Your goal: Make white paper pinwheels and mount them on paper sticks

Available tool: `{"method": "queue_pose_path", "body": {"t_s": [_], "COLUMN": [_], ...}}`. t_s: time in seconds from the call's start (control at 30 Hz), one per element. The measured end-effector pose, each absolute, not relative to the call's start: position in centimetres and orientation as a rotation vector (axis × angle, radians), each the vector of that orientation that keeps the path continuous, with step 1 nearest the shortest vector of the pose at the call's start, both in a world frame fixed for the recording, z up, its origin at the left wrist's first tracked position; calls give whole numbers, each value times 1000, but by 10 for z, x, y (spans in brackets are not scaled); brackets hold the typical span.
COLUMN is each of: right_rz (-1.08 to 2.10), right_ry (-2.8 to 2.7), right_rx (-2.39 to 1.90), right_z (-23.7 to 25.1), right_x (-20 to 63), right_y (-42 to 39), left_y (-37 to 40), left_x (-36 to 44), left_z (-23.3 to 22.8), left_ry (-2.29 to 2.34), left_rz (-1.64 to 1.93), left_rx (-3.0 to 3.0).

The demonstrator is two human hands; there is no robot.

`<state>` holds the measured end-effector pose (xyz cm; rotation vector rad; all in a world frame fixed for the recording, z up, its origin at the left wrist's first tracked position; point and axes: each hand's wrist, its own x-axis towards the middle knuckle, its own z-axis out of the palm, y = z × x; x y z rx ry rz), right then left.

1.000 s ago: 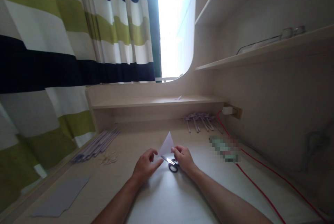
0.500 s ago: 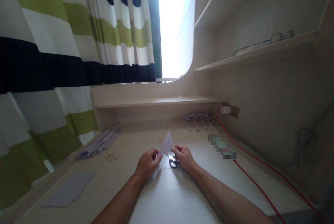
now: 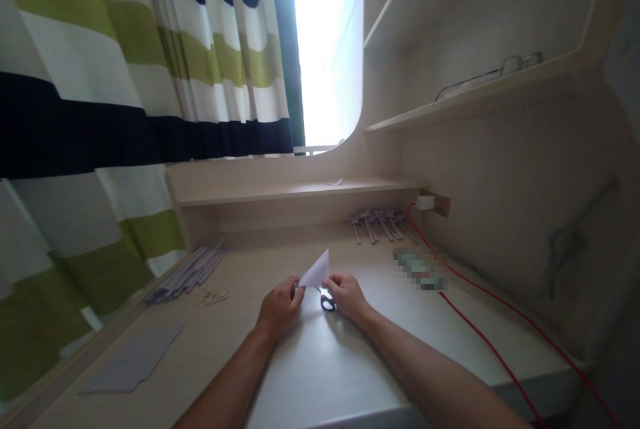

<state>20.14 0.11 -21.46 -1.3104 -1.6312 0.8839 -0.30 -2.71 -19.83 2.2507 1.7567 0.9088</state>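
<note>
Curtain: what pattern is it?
The curtain has white, green and navy bands, clearest in the head view.

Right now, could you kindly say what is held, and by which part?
A paper triangle: the left hand pinches its lower left corner, the right hand its lower right.

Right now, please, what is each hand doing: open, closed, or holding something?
Left hand: closed, holding the white paper.
Right hand: closed, holding the white paper too.

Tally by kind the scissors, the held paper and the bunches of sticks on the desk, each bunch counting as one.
Scissors: 1
White paper, between left hand and right hand: 1
Bunches: 3 (long sticks, small pale sticks, sticks with wider tops)
Total: 5
</note>
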Motion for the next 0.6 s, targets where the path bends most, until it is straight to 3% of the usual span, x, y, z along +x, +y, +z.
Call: {"method": "queue_pose_path", "body": {"t_s": [0.6], "right_rz": [500], "right_ry": [-1693], "right_rx": [-1180], "right_z": [-195], "right_x": [223], "right_y": [2], "left_y": [-19], "left_x": [-2], "left_z": [-206], "left_ry": [1443], "left_rz": [1012], "left_rx": [2157]}}
